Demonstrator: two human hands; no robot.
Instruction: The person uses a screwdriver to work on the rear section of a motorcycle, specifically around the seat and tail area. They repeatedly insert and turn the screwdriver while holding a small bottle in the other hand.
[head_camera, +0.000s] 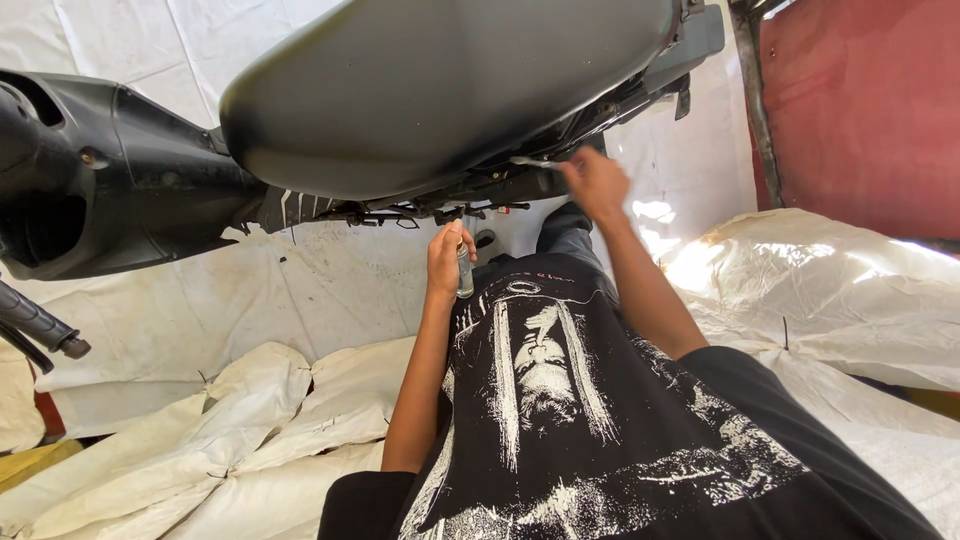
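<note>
Fingers (452, 243) of left hand (446, 262) clasp a small silver cylinder (465, 271) under the scooter seat (440, 90).

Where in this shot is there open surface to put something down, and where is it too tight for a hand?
Free: the flat white sheet between the scooter's black front body and the rumpled white sacks. Crowded: under the seat, where the right hand holds a metal tool among brackets, the left hand gripping a small cylinder.
</note>
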